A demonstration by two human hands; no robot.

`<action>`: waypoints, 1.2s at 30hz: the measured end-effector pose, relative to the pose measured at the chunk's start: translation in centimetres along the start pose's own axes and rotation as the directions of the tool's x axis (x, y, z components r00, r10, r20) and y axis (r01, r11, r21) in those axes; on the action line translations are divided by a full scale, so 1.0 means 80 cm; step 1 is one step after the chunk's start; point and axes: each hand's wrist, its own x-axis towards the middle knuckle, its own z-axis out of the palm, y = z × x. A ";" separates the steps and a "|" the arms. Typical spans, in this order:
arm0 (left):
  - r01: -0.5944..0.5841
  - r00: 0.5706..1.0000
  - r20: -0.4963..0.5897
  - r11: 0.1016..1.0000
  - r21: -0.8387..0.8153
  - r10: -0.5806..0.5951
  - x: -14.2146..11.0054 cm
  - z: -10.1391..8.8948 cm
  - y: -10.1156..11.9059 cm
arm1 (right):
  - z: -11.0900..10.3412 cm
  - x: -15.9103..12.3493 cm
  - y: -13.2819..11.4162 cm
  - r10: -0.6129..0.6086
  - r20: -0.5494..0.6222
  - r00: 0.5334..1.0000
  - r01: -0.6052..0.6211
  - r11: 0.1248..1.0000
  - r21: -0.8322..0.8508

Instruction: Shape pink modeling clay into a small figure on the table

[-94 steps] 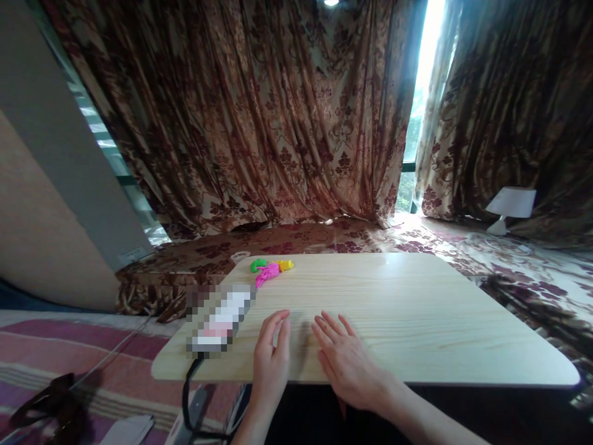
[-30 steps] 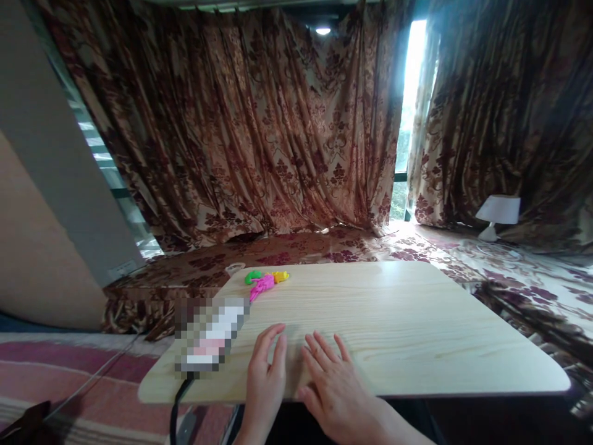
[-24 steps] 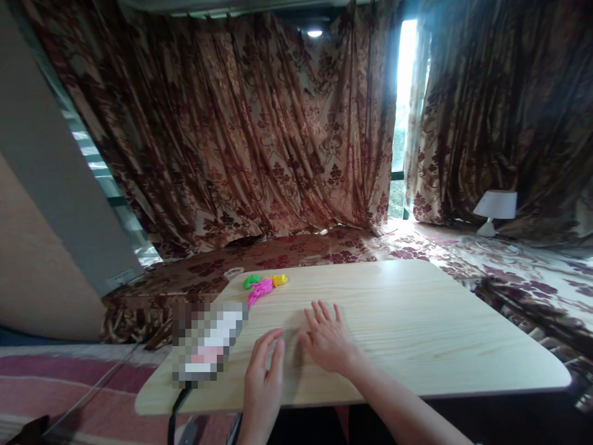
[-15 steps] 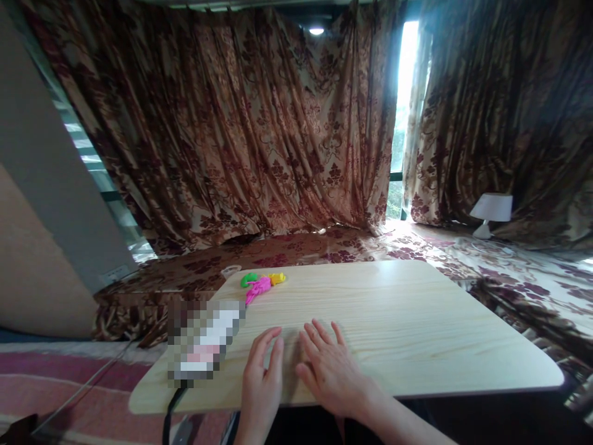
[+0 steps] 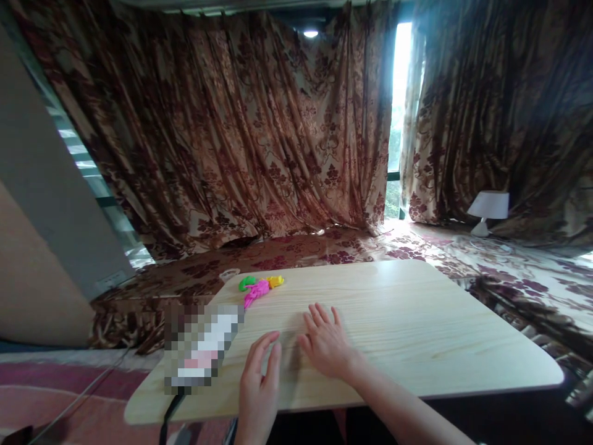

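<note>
At the left, a black strap [image 5: 170,413] runs over the near edge of the table [image 5: 426,340] from a pixelated item [image 5: 204,346], white with some pink, too obscured to identify. Behind the table's far left corner is a small pale dish [image 5: 230,274]; its contents are too small to tell.

On the table near that corner lie a curved green piece [image 5: 245,284], a bright pink piece [image 5: 257,290] tapering towards the pixelated item, and a short yellow piece [image 5: 275,282], bunched closely together.

Below them, the left hand [image 5: 259,382] stands thumb up at the near edge, fingers curved, thumb apart, its grip released. The right hand [image 5: 325,343] is palm down over the wood, fingers spread and grasping nothing; whether the palm touches is unclear. The table is pale, fine-grained and round-cornered, glossy towards the far side. Far right, a white lamp [image 5: 489,205] stands on a flowered cloth [image 5: 519,272].
</note>
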 end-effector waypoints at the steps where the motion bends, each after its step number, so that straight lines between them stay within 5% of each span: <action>1: 0.001 1.000 -0.003 1.000 -0.002 -0.001 -0.001 0.000 0.001 | -0.002 -0.020 -0.007 -0.037 0.011 0.999 0.036 0.999 0.002; 6: 0.018 1.000 -0.007 0.999 -0.040 -0.019 -0.002 0.002 0.005 | -0.014 -0.082 -0.029 -0.201 0.066 0.977 0.199 0.979 0.044; 11: 0.011 1.000 0.012 0.999 -0.030 -0.010 0.000 0.003 0.005 | -0.007 -0.005 -0.003 -0.001 0.053 0.999 0.002 1.000 -0.022; 15: 0.011 1.000 0.013 1.000 -0.004 -0.011 0.002 0.001 0.005 | -0.005 0.043 0.016 0.049 0.044 0.998 -0.048 0.999 -0.023; 24: -0.023 1.000 -0.001 1.000 0.005 0.023 -0.002 0.001 0.013 | -0.015 -0.075 -0.029 -0.224 0.080 0.971 0.222 0.975 0.032; 32: -0.014 1.000 0.006 1.000 0.007 0.014 0.000 0.001 0.013 | 0.001 0.032 0.007 0.026 0.037 0.999 -0.025 0.999 -0.033; 36: -0.004 1.000 0.007 1.000 -0.019 0.004 -0.002 0.000 0.012 | -0.002 0.021 0.003 -0.005 0.043 0.999 0.007 0.999 -0.034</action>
